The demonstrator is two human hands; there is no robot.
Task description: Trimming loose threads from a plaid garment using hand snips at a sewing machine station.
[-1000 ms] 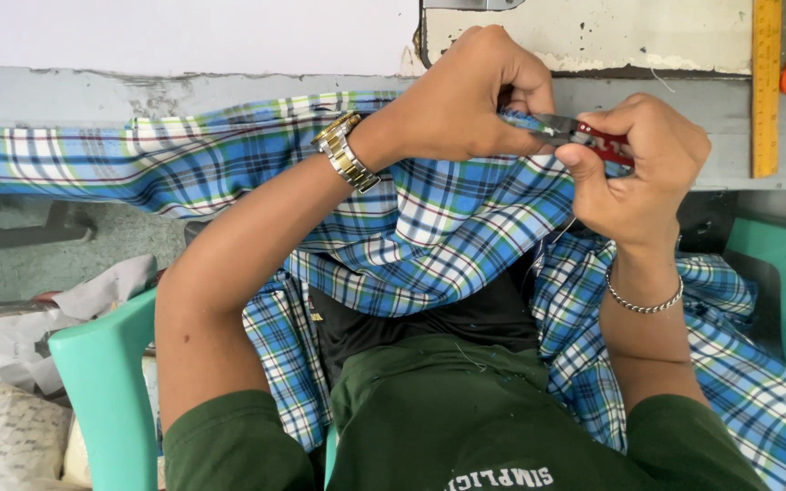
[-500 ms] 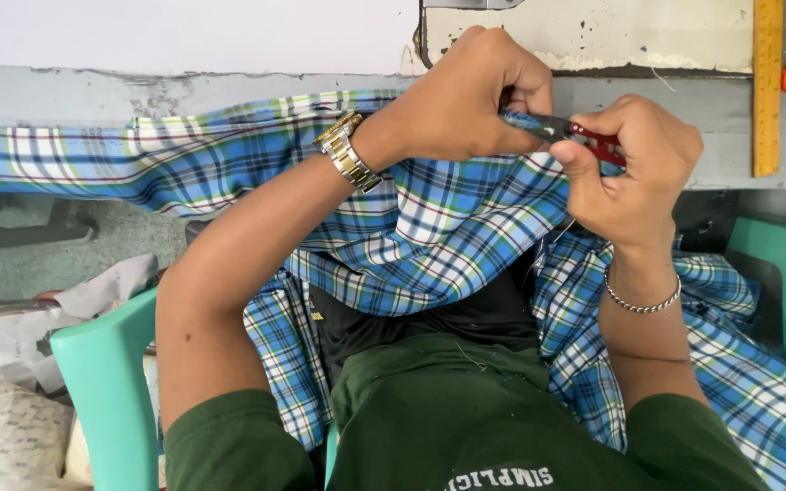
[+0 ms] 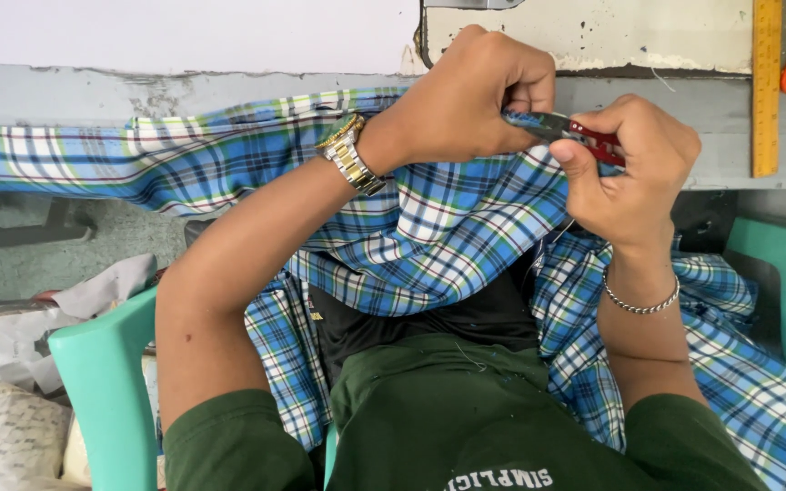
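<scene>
**Currently: both hands working at a fold of plaid cloth**

The blue plaid fabric (image 3: 448,227) is draping from the grey worktop (image 3: 138,91) across the person's lap. The left hand (image 3: 470,95) is closing into a fist, bunching a fold of fabric. The right hand (image 3: 634,168) is curling tightly around red-handled snips (image 3: 575,132), whose tip is meeting the cloth at the left fingers.

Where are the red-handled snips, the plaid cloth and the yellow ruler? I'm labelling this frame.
red-handled snips (image 3: 593,138): head view, on the red handle beside the right hand's thumb.
plaid cloth (image 3: 448,227): head view, on the bunched fold under both hands.
yellow ruler (image 3: 765,91): head view, mid-length of the upright strip.
</scene>
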